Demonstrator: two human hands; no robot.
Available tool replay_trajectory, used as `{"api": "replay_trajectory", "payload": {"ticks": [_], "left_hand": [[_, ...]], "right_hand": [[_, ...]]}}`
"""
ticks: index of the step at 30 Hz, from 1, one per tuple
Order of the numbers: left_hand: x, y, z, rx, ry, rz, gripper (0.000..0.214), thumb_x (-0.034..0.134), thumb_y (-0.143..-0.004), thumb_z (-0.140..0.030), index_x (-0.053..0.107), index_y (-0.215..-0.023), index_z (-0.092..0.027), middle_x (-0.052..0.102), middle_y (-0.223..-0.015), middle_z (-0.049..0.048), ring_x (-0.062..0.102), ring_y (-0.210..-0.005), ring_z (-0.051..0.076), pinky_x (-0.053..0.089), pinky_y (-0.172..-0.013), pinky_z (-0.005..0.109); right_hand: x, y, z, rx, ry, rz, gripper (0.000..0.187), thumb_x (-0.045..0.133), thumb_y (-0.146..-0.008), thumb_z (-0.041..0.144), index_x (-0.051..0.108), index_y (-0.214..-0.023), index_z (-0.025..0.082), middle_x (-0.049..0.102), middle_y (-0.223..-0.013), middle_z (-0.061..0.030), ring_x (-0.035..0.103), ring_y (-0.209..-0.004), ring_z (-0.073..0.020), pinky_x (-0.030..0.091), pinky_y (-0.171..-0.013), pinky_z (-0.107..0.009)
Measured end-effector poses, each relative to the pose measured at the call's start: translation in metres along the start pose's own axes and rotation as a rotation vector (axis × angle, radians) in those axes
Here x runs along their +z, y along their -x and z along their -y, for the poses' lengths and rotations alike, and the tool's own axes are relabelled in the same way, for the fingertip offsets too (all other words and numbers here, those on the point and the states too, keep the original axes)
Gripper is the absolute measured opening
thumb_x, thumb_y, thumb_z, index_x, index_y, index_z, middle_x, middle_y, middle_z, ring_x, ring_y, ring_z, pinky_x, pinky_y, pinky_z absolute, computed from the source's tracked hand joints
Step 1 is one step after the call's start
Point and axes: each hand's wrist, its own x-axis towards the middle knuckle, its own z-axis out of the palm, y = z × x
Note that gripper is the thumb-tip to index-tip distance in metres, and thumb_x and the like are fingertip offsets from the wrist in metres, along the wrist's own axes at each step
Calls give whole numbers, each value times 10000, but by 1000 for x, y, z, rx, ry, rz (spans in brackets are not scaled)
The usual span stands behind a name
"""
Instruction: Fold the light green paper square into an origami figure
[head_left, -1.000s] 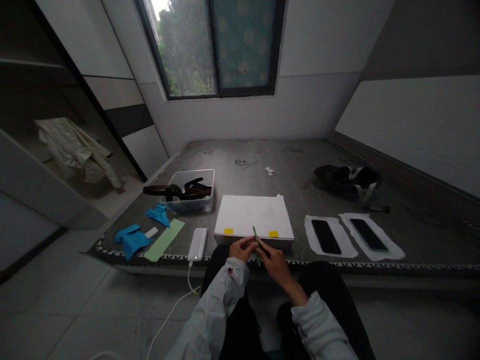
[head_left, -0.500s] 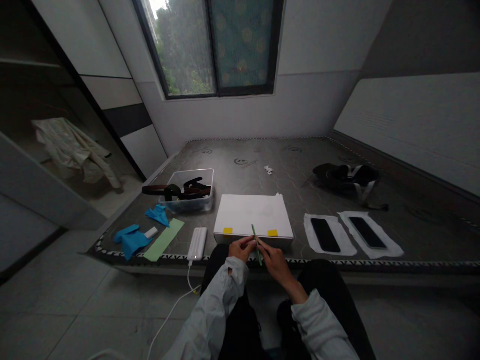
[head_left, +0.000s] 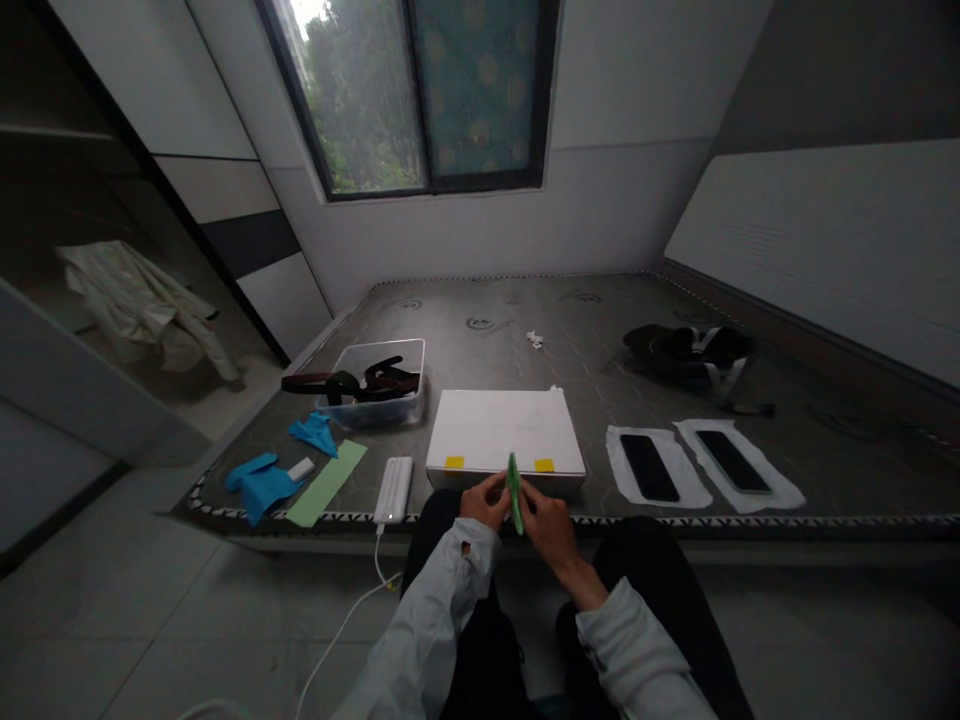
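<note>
Between my two hands stands a thin green sheet (head_left: 514,490), seen nearly edge-on, at the front edge of a white box (head_left: 502,425). My left hand (head_left: 486,500) pinches it from the left, and my right hand (head_left: 547,522) pinches it from the right. The fingers hide part of the sheet. On the box's front edge sit two yellow tabs, one on the left (head_left: 454,462) and one on the right (head_left: 544,465).
A white power bank (head_left: 394,488) with a cable, a light green strip (head_left: 330,485) and blue pieces (head_left: 271,488) lie left. Behind them is a clear bin (head_left: 386,408) holding dark straps. Two phones (head_left: 649,468) on white wrappings and a dark cap (head_left: 686,352) are right.
The green sheet has turned a little between my fingers, so more of its face shows. My hands stay close to the same spot, and the view has shifted slightly.
</note>
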Motion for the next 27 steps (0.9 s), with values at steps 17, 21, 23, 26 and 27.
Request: {"api": "replay_trajectory", "payload": {"ticks": [17, 21, 23, 26, 27], "left_hand": [[4, 4, 22, 428, -145, 76, 475, 495, -718, -95, 631, -1165, -179, 666, -1138, 38, 624, -1055, 205, 503, -940, 311], [3, 2, 29, 458, -96, -54, 471, 501, -675, -37, 675, -1088, -182, 675, -1109, 48, 646, -1012, 221, 532, -918, 320], [1, 2, 26, 406, -79, -117, 450, 497, -680, -25, 694, -1044, -201, 676, -1107, 38, 644, -1017, 212, 526, -926, 312], [-1, 2, 16, 223, -28, -161, 423, 553, -683, -44, 686, -1054, -197, 683, -1096, 37, 648, -1009, 206, 529, -918, 303], [-1, 2, 13, 151, -1, -160, 430, 573, -682, -54, 672, -1081, -184, 695, -1068, 43, 657, -988, 206, 539, -898, 302]], "right_hand": [[13, 2, -6, 14, 331, -59, 519, 449, -824, 140, 443, -1343, 162, 738, -790, -86, 706, -733, -224, 516, -642, -266], [8, 0, -3, 24, 271, -72, 526, 451, -766, 70, 525, -1279, 163, 738, -891, -111, 706, -788, -234, 519, -672, -270], [6, -1, -2, 29, 207, -83, 541, 443, -734, 44, 561, -1244, 177, 725, -970, -108, 698, -852, -232, 521, -716, -270], [6, 0, -1, 30, 108, -97, 581, 415, -701, 27, 573, -1229, 212, 703, -1058, -74, 679, -929, -214, 517, -768, -260], [7, 1, -1, 32, 85, -102, 595, 409, -691, 25, 572, -1229, 219, 698, -1072, -64, 677, -936, -208, 516, -780, -258]]}}
